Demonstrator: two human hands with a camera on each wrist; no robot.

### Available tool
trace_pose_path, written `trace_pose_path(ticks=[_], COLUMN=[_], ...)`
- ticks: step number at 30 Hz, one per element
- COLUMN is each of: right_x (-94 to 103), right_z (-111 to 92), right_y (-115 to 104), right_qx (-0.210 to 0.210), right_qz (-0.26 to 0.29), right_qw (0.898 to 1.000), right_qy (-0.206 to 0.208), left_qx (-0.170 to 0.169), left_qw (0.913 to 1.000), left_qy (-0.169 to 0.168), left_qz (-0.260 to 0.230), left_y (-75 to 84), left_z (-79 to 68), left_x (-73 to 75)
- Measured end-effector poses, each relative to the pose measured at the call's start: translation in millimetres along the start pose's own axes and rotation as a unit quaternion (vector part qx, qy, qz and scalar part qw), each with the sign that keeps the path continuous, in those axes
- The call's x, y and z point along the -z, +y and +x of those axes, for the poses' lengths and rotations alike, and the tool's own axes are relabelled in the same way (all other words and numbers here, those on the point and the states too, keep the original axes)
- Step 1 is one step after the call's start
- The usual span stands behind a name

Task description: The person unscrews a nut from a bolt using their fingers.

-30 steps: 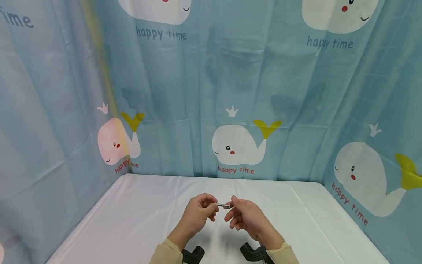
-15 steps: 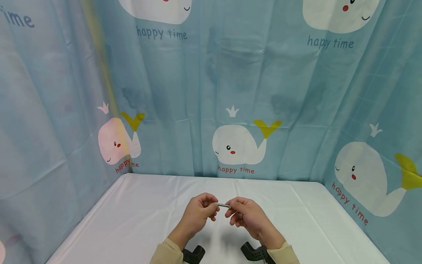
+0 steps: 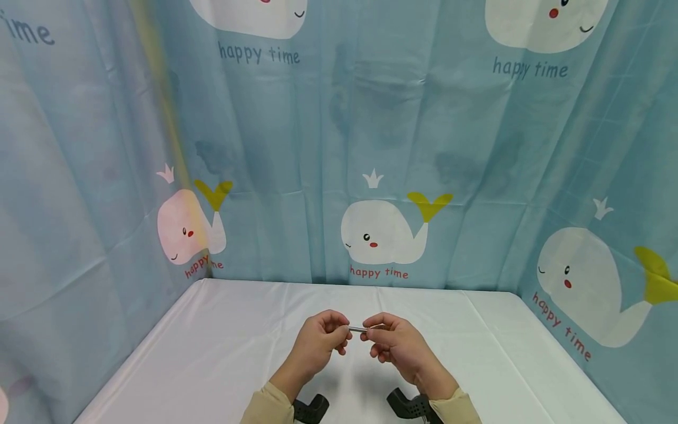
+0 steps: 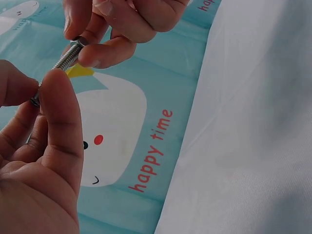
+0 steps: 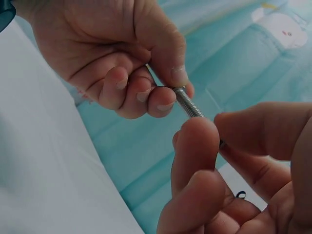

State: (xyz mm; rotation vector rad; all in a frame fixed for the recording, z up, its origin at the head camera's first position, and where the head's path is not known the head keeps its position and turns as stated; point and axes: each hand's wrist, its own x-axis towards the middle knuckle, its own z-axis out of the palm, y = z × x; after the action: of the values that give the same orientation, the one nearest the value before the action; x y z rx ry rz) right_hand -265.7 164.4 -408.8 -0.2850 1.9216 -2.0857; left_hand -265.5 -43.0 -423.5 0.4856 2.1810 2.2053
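Observation:
A silvery threaded bolt (image 3: 357, 329) is held in the air, roughly level, between both hands. My left hand (image 3: 316, 346) pinches one end between thumb and index finger, the other fingers loosely curled. From the opposite side, my right hand (image 3: 401, 348) has thumb and fingertips around the far end. In the left wrist view the bolt (image 4: 66, 59) shows its thread and a wider dark six-sided part at the right hand's fingertips; whether that is the head or a nut I cannot tell. The right wrist view shows the bolt's thread (image 5: 189, 103) between the two grips.
Beneath the hands lies a white-covered table (image 3: 212, 353). A blue curtain (image 3: 296, 147) printed with whales surrounds its back and sides. Black camera mounts (image 3: 312, 408) sit at both wrists, near the beige sleeves (image 3: 269, 405).
The right hand's raised thumb and fingers have come together over the bolt's right end, covering the thicker part that showed earlier. The left hand and the bolt stay about where they were.

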Motion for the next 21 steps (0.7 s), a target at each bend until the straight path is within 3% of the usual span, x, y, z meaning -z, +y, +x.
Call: trace_pose_path(ticks=[10,21], right_x=[0.7,-0.7], right_z=[0.6,-0.6], right_y=[2.3,-0.9], right_qx=[-0.010,-0.007], right_qz=[-0.014,-0.014], right_qw=[1.000,1.000], right_qy=[-0.015,0.008], left_qx=[-0.003,0.003], left_qw=[1.0000,1.0000], left_qy=[0.004,0.004], left_qz=[-0.003,-0.004], left_y=[3.9,2.4], left_z=[-2.2,-1.5], left_x=[-0.6,-0.1])
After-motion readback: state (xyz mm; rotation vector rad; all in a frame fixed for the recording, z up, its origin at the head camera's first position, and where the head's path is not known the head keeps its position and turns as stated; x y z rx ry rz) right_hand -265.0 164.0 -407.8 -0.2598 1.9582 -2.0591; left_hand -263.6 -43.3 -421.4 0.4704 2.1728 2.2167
